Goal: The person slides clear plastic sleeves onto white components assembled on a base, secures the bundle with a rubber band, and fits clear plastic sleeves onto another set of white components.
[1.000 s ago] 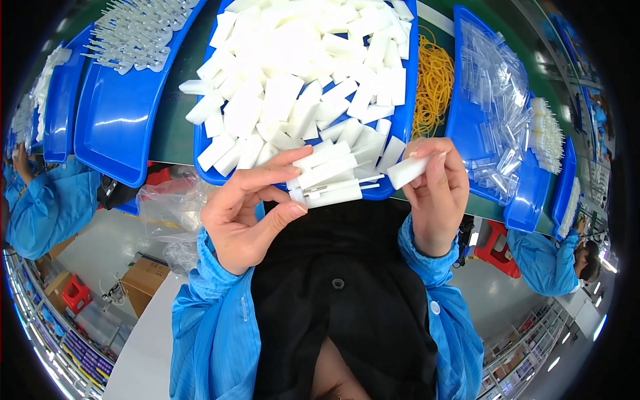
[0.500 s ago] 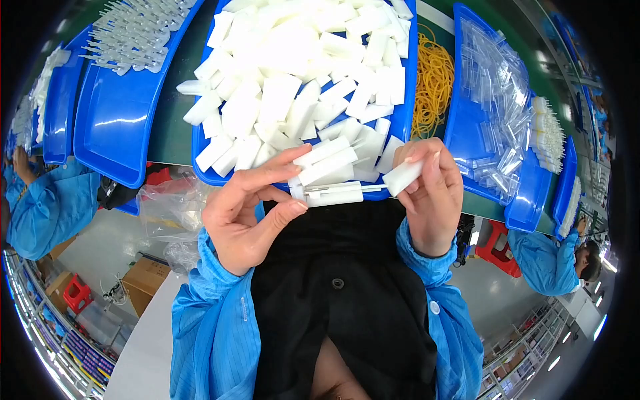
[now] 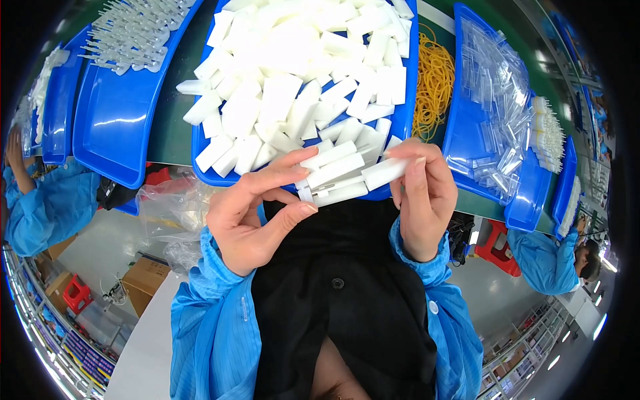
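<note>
My left hand (image 3: 248,223) is closed, with thumb and fingertips pinching the base of a white pronged plastic part (image 3: 306,194). White foam sleeves (image 3: 337,171) cover some of its thin prongs, which point to the right. Between the thumb and fingers of my right hand (image 3: 427,200) is one more white foam block (image 3: 385,174). That block's left end meets a prong between the other sleeves; how far the prong goes in is hidden. Both hands are just over the near edge of a blue tray (image 3: 201,175) heaped with loose foam blocks (image 3: 277,100).
Yellow rubber bands (image 3: 433,83) lie right of the heap, beside a tray of clear plastic pieces (image 3: 493,113). White pronged parts (image 3: 137,37) fill the far end of a left tray (image 3: 110,133). People in blue sleeves work at both sides.
My right hand has moved left, bringing the foam block from the prong's tip further along it toward the base. The left hand has shifted slightly right, still holding the pronged part.
</note>
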### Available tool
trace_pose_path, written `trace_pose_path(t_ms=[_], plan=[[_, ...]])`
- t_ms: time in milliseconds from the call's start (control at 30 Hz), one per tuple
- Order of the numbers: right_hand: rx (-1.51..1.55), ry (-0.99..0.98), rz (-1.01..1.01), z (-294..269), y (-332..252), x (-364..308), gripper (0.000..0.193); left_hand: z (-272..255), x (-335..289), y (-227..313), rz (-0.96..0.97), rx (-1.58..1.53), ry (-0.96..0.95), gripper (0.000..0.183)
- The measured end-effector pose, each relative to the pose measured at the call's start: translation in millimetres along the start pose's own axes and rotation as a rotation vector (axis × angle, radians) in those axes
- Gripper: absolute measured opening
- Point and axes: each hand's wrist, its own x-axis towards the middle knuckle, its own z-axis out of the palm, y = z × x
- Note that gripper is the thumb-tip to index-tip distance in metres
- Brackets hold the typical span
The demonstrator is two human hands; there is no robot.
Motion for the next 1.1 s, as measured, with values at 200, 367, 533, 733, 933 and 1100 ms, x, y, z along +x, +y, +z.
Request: trace_pose_path(t_ms=[200,367,533,733,933,1100], plan=[[0.085,0.013,0.077,-4.7,0.7,0.3,0.016,-3.3,-0.4,-2.3,0.007,-0.028,0.009,0.028],[-0.12,0.041,-0.176,1.5,5.9,-1.6,0.015,-4.2,-0.6,-3.2,0.04,-0.02,-0.007,0.028],[0.12,0.05,0.058,-3.0,0.3,0.0,0.013,-5.1,-0.5,-2.7,0.021,0.005,-0.004,0.027],[-0.083,0.006,-0.163,-3.7,7.2,1.1,0.014,-5.1,-1.3,-2.3,0.022,-0.005,-0.032,0.027],[0.168,-0.161,0.007,-1.9,3.5,1.4,0.012,-3.8,-0.8,-2.7,0.009,-0.011,-0.011,0.027],[0.225,-0.152,-0.014,-1.3,6.9,0.6,0.013,-2.9,-1.0,-3.4,-0.007,-0.053,0.011,0.026]])
